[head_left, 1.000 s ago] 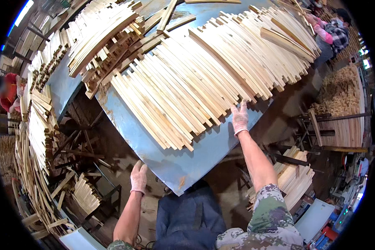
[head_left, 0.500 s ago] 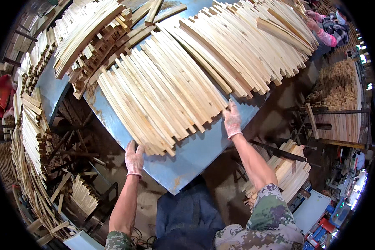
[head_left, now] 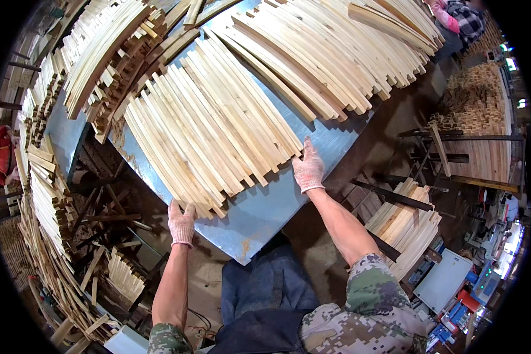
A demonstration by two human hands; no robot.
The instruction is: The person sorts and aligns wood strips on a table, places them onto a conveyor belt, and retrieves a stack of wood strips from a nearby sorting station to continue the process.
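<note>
Slats [head_left: 212, 127]: one flat layer on the blue bench [head_left: 256, 218], near its front corner, lying side by side, lengthwise away from the wearer. Pale cream to honey-yellow wood, narrow, square-cut, approx. straight (the fisheye bends them a bit). A few darker streaks & small knots. Near ends uneven, stepped like a saw edge; far ends ragged too.

L hand [head_left: 181, 224]: knit glove, fingers spread, at the layer's near L corner, touching the outer slats. R hand [head_left: 308, 168]: same glove type, at near R corner, fingers up along the outer side, thumb apart. Neither clenched; slats lie between the two. Can't tell how hard they press.

R of the layer, a strip of bare bench, then a 2nd bunch [head_left: 330, 53], same wood, w/ darker-sided pcs. along its L edge. Far L: tall stack [head_left: 106, 53], brownish sides. Brown stain [head_left: 245, 245] at bench corner.
</note>
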